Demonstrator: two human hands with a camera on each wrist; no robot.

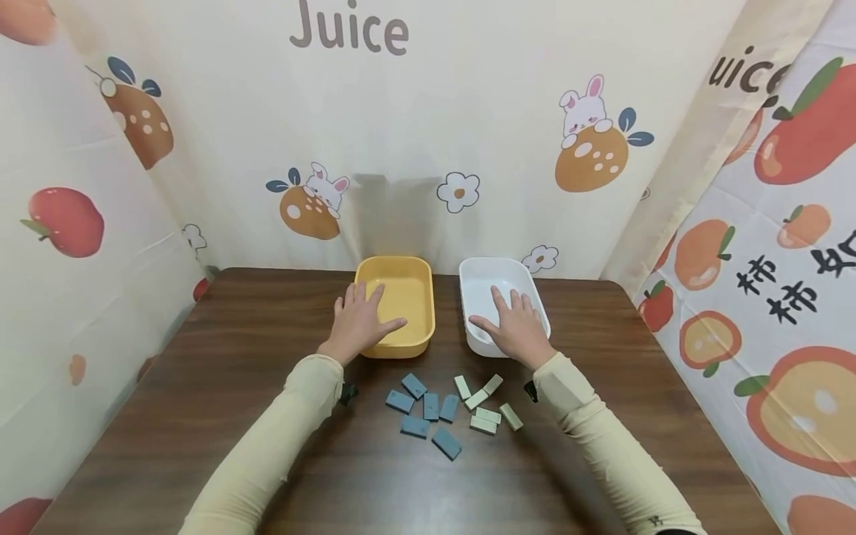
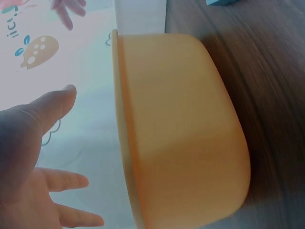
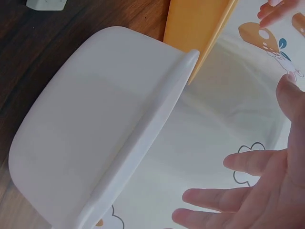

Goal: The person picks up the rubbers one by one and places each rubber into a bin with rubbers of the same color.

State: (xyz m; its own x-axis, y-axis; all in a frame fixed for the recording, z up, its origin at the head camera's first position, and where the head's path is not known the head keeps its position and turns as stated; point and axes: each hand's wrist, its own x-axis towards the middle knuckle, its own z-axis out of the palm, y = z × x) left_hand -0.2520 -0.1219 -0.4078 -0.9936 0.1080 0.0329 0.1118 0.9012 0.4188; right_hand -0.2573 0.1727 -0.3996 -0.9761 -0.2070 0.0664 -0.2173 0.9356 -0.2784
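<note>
My left hand [image 1: 359, 322], fingers spread, hovers above the near left part of a yellow plastic bin [image 1: 417, 343]. In the left wrist view the thumb and fingers stand apart from the bin's rim. The right hand [image 1: 519, 327] is spread the same way over a white bin [image 1: 472, 269], held above its rim in the right wrist view. Neither hand holds anything. On the table between the forearms lie several blue-grey blocks [image 1: 414, 426] in a loose group on the left. Beside them, to the right, are several pale green blocks [image 1: 511, 417], slightly smaller.
Both bins stand side by side at the back of the dark wooden table [image 1: 267, 312], a gap between them. A printed cloth [image 1: 414, 119] hangs right behind the table's far edge, with more patterned cloth on both sides.
</note>
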